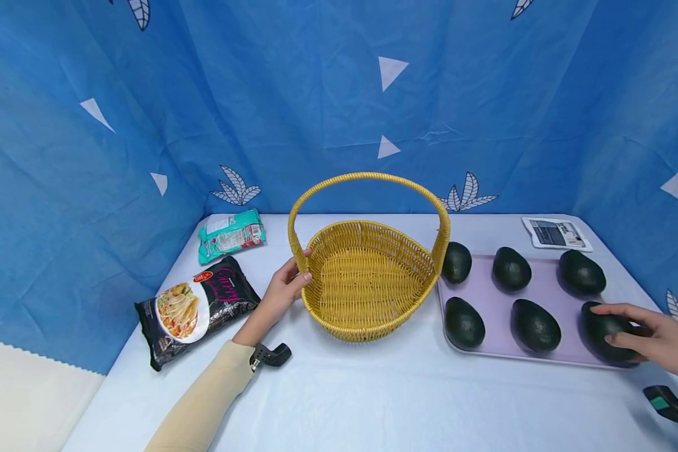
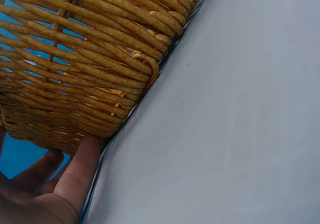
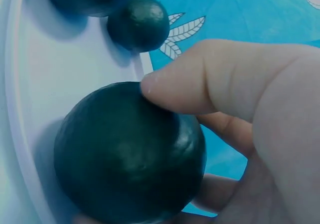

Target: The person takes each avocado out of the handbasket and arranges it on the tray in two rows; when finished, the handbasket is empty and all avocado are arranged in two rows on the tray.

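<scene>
A golden wicker basket (image 1: 367, 282) with a tall arched handle stands mid-table, nothing inside it. My left hand (image 1: 287, 282) holds its left side where the handle meets the rim; in the left wrist view the thumb (image 2: 80, 169) lies along the woven wall. On the right, a lilac tray (image 1: 494, 307) carries dark green avocados in two rows. My right hand (image 1: 650, 329) grips the front-right avocado (image 1: 601, 333), which is over the tray. Seen from the right wrist, the thumb (image 3: 175, 86) presses its top and the other fingers curl round the far side, partly hidden.
Left of the basket lie a black noodle packet (image 1: 198, 311) and, behind it, a teal packet (image 1: 231, 236). A white pouch with a dark label (image 1: 556, 233) lies behind the tray. Blue patterned cloth (image 1: 339, 107) hangs round the white table (image 1: 373, 395).
</scene>
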The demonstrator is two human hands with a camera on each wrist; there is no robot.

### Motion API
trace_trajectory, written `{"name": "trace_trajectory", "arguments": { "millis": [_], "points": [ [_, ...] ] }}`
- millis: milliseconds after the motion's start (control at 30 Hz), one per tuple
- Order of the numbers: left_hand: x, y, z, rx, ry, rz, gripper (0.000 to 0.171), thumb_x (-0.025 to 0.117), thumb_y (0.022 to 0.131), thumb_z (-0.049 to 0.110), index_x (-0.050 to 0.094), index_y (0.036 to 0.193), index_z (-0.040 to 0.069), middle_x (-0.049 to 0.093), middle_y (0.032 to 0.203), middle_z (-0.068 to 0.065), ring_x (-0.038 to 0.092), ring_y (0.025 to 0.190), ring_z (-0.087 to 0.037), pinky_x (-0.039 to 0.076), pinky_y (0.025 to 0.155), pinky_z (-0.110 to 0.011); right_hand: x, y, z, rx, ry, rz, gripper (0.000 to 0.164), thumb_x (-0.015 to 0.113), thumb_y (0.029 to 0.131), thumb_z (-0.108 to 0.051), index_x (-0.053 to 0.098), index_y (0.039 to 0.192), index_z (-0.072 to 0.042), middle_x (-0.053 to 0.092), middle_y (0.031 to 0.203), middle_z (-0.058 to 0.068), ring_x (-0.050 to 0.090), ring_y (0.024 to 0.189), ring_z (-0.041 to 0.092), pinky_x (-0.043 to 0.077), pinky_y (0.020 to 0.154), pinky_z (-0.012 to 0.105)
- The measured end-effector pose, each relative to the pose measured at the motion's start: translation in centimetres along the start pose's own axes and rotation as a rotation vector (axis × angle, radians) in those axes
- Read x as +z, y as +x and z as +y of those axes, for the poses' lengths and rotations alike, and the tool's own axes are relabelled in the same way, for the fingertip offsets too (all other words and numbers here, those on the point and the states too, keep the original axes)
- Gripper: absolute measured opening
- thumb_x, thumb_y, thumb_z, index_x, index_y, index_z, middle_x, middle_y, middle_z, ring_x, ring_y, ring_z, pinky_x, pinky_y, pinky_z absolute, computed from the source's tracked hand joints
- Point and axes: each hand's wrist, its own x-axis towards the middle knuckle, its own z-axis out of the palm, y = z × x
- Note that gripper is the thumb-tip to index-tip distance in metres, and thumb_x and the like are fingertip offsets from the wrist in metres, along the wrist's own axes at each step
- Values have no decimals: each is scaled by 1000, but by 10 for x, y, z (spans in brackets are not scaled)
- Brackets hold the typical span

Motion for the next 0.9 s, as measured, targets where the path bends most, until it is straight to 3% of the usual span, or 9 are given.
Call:
{"name": "trace_trajectory", "arguments": {
  "millis": [300, 433, 467, 533, 567, 600, 667, 700, 900],
  "points": [
    [0, -1, 0, 7, 8, -7, 59, 56, 103, 16, 37, 158, 15, 42, 158, -25, 51, 135, -43, 60, 85, -23, 9, 22, 56, 31, 31, 16, 58, 58, 100, -25, 39, 150, -4, 15, 152, 48, 36, 116, 70, 60, 74, 58],
    [-1, -1, 0, 7, 12, -6, 59, 56, 103, 16, 37, 158, 16, 42, 158, -24, 50, 136, -44, 59, 86, -23, 8, 19, 53, 43, 22, 12, 58, 58, 101, -29, 41, 152, -8, 16, 149, 49, 39, 112, 71, 59, 75, 62],
    [-1, -1, 1, 5, 12, -7, 59, 56, 103, 16, 37, 158, 16, 41, 158, -24, 49, 136, -43, 59, 86, -23, 8, 17, 48, 41, 14, 15, 52, 58, 102, -29, 45, 151, -19, 17, 147, 49, 40, 110, 71, 60, 74, 60],
    [-1, -2, 1, 0, 14, -7, 59, 56, 103, 16, 37, 159, 16, 41, 159, -24, 49, 137, -43, 59, 87, -23, 5, 11, 38, 41, 10, 1, 53, 55, 103, -29, 43, 153, -16, 17, 145, 50, 39, 109, 71, 59, 75, 61],
    [-1, -2, 1, -3, 14, -8, 59, 56, 103, 17, 36, 159, 16, 41, 159, -24, 49, 137, -43, 60, 87, -23, 5, 9, 34, 39, 1, 11, 47, 54, 103, -27, 46, 149, -23, 19, 144, 49, 40, 110, 71, 60, 73, 59],
    [-1, -2, 1, -5, 14, -8, 59, 56, 103, 17, 36, 159, 16, 41, 159, -24, 49, 137, -43, 60, 87, -24, 4, 8, 31, 36, -8, 7, 50, 53, 104, -27, 43, 151, -13, 19, 143, 50, 40, 110, 71, 60, 73, 59],
    [-1, -2, 0, -6, 13, -6, 60, 56, 103, 16, 36, 159, 16, 40, 159, -24, 49, 137, -43, 60, 88, -24, 2, 7, 29, 26, -14, -1, 53, 51, 105, -27, 41, 152, -7, 19, 142, 50, 39, 110, 72, 60, 73, 59],
    [-1, -2, 0, -5, 15, -4, 60, 56, 103, 16, 36, 159, 16, 40, 159, -24, 49, 137, -43, 60, 88, -24, 1, 7, 30, 23, -16, -8, 59, 51, 104, -27, 34, 150, 7, 18, 143, 50, 39, 111, 72, 59, 74, 61],
    [-1, -3, 1, 2, 8, -2, 60, 56, 102, 15, 36, 159, 15, 41, 158, -25, 49, 137, -44, 60, 88, -25, 1, 10, 45, 31, -28, -5, 58, 52, 103, -24, 35, 146, 10, 23, 141, 50, 45, 109, 71, 61, 69, 53]
  ]
}}
